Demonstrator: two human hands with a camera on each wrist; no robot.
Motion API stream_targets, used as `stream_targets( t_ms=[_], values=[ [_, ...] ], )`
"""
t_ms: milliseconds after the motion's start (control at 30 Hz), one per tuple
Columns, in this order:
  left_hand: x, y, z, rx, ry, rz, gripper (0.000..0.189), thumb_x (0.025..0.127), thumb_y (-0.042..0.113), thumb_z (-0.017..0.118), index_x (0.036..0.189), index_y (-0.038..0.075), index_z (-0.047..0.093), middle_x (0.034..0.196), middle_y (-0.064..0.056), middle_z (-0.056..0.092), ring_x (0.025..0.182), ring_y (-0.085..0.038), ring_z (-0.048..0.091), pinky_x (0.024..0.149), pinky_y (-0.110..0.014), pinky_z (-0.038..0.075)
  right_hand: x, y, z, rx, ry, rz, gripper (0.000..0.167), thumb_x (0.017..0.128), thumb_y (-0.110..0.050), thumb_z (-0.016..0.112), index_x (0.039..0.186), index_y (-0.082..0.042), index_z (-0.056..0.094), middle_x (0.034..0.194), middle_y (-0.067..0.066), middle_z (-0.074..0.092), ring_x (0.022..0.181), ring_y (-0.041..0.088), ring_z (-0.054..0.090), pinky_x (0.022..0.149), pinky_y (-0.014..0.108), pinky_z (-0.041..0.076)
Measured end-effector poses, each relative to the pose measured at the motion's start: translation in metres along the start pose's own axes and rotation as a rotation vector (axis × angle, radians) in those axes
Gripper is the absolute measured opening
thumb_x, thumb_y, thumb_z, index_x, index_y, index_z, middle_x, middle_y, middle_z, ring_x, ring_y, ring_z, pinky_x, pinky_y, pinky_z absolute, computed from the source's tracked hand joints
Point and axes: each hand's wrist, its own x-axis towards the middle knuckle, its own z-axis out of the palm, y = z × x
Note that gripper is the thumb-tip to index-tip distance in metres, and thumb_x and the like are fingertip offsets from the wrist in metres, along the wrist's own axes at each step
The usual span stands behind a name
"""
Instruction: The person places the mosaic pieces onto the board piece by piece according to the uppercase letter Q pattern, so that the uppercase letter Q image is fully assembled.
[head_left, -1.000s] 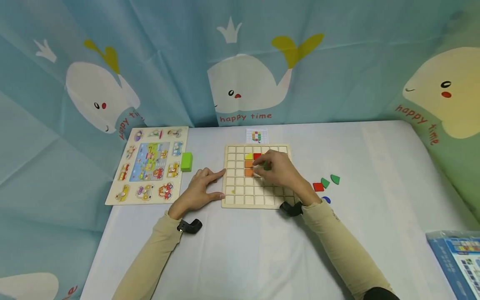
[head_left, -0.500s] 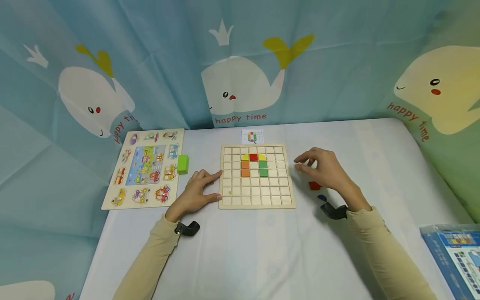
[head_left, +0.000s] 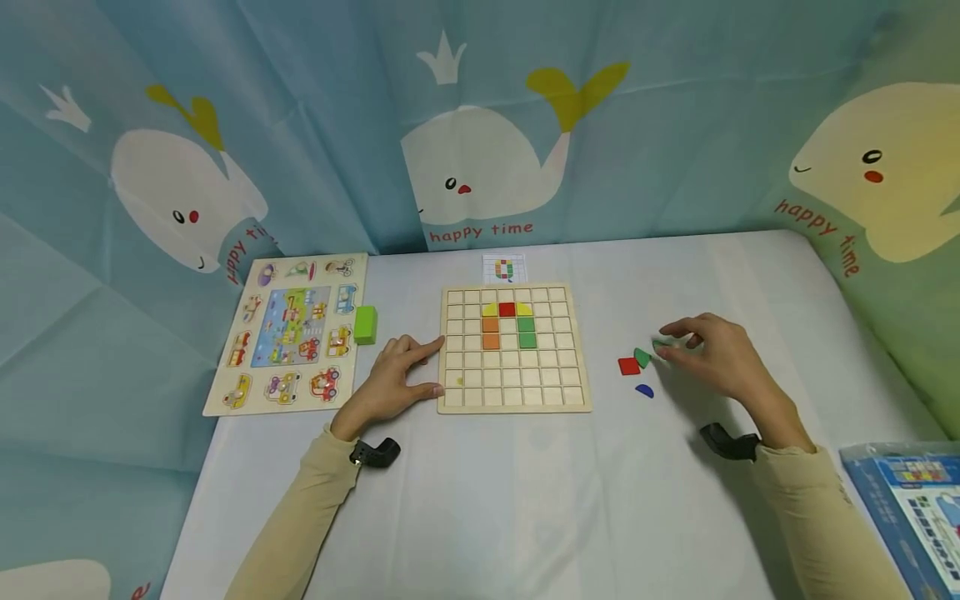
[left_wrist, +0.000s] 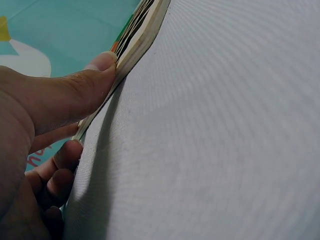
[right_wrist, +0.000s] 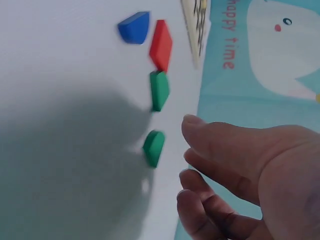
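Observation:
My left hand (head_left: 397, 379) touches the left edge of a wooden grid board (head_left: 517, 409), thumb and index finger spread along it. A red square (head_left: 507, 309), two yellow corner pieces (head_left: 490, 310), two orange squares (head_left: 491, 341) and two green squares (head_left: 527, 340) form an arch on the board. To its right, my right hand (head_left: 716, 354) hovers beside a rounded green piece (right_wrist: 154, 148), thumb and fingers parted. The right wrist view shows nothing between them. Close by lie another green piece (head_left: 642, 357), a red square (head_left: 628, 366) and a blue half-round piece (head_left: 644, 390).
A small pattern card (head_left: 505, 268) lies behind the board. On the left is a vehicle picture puzzle (head_left: 341, 400) with a green block (head_left: 365, 325) at its right edge. A blue package (head_left: 892, 492) sits at the table's right. A whale-print curtain (head_left: 330, 167) stands behind.
My right hand has left the board and moved right to the loose pieces, uncovering the green squares in the grid. The left hand stays at the board's edge.

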Motion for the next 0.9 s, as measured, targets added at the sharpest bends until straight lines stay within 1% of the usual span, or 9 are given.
stream_targets(
  t_ms=[133, 333, 400, 467, 533, 667, 767, 833, 900],
  values=[
    [0.001, 0.001, 0.000, 0.002, -0.002, -0.005, 0.080, 0.088, 0.025, 0.088, 0.158, 0.012, 0.052, 0.103, -0.006, 0.051, 0.093, -0.018, 0.037, 0.088, -0.037, 0.030, -0.006, 0.009, 0.002, 0.008, -0.028, 0.035, 0.030, 0.089, -0.016, 0.085, 0.112, 0.002, 0.079, 0.103, 0.022, 0.074, 0.090, 0.034, 0.067, 0.067, 0.034, 0.047],
    [0.001, -0.001, 0.001, 0.008, -0.006, -0.022, 0.081, 0.088, 0.025, 0.088, 0.159, 0.014, 0.051, 0.104, -0.005, 0.051, 0.094, -0.018, 0.037, 0.088, -0.036, 0.030, -0.009, 0.017, 0.010, 0.016, -0.023, 0.027, 0.025, 0.087, -0.013, 0.086, 0.107, 0.001, 0.077, 0.097, 0.017, 0.074, 0.085, 0.029, 0.066, 0.067, 0.030, 0.046],
    [0.001, -0.001, 0.001, 0.010, -0.006, -0.024, 0.081, 0.088, 0.025, 0.088, 0.159, 0.014, 0.051, 0.104, -0.005, 0.051, 0.094, -0.018, 0.037, 0.088, -0.036, 0.030, -0.008, 0.019, 0.013, 0.014, -0.023, 0.028, 0.025, 0.088, -0.012, 0.086, 0.106, 0.001, 0.077, 0.096, 0.017, 0.074, 0.084, 0.027, 0.066, 0.066, 0.029, 0.046],
    [0.000, -0.001, 0.000, 0.012, -0.007, -0.024, 0.081, 0.088, 0.026, 0.088, 0.159, 0.014, 0.051, 0.104, -0.005, 0.051, 0.094, -0.018, 0.037, 0.088, -0.036, 0.030, -0.006, 0.020, 0.014, 0.014, -0.035, 0.035, 0.026, 0.089, -0.012, 0.085, 0.108, 0.003, 0.076, 0.096, 0.018, 0.074, 0.084, 0.027, 0.066, 0.066, 0.030, 0.047],
    [0.001, 0.000, -0.001, 0.010, -0.005, -0.020, 0.081, 0.088, 0.025, 0.088, 0.159, 0.013, 0.051, 0.104, -0.006, 0.051, 0.094, -0.018, 0.037, 0.088, -0.036, 0.030, -0.005, 0.019, 0.014, 0.014, -0.054, 0.043, 0.027, 0.090, -0.011, 0.083, 0.110, 0.004, 0.074, 0.098, 0.020, 0.074, 0.085, 0.029, 0.066, 0.068, 0.033, 0.049],
    [0.002, 0.000, -0.001, 0.008, 0.000, -0.015, 0.081, 0.088, 0.025, 0.088, 0.159, 0.013, 0.051, 0.104, -0.006, 0.051, 0.094, -0.018, 0.037, 0.088, -0.037, 0.030, -0.002, 0.019, 0.014, -0.007, -0.094, 0.039, 0.028, 0.096, -0.009, 0.078, 0.114, 0.009, 0.067, 0.103, 0.025, 0.069, 0.092, 0.037, 0.064, 0.076, 0.047, 0.053],
    [0.002, -0.001, 0.000, 0.012, -0.001, -0.013, 0.080, 0.088, 0.025, 0.088, 0.158, 0.013, 0.052, 0.103, -0.005, 0.051, 0.093, -0.018, 0.037, 0.088, -0.037, 0.030, -0.001, 0.019, 0.015, -0.017, -0.124, 0.035, 0.028, 0.100, -0.006, 0.072, 0.117, 0.013, 0.061, 0.107, 0.029, 0.063, 0.098, 0.042, 0.060, 0.083, 0.057, 0.051],
    [0.001, -0.001, 0.001, 0.011, -0.007, -0.015, 0.080, 0.088, 0.025, 0.088, 0.158, 0.013, 0.052, 0.103, -0.005, 0.051, 0.093, -0.018, 0.037, 0.089, -0.036, 0.030, -0.001, 0.017, 0.016, -0.006, -0.121, 0.043, 0.027, 0.101, -0.004, 0.068, 0.118, 0.014, 0.057, 0.108, 0.030, 0.061, 0.099, 0.044, 0.060, 0.085, 0.060, 0.050],
    [0.001, -0.001, 0.000, 0.012, -0.012, -0.017, 0.080, 0.088, 0.026, 0.088, 0.159, 0.013, 0.051, 0.104, -0.005, 0.052, 0.094, -0.018, 0.037, 0.089, -0.036, 0.030, 0.000, 0.016, 0.016, 0.001, -0.096, 0.031, 0.026, 0.102, -0.001, 0.066, 0.119, 0.015, 0.055, 0.108, 0.031, 0.061, 0.098, 0.044, 0.061, 0.085, 0.061, 0.050]
  ],
)
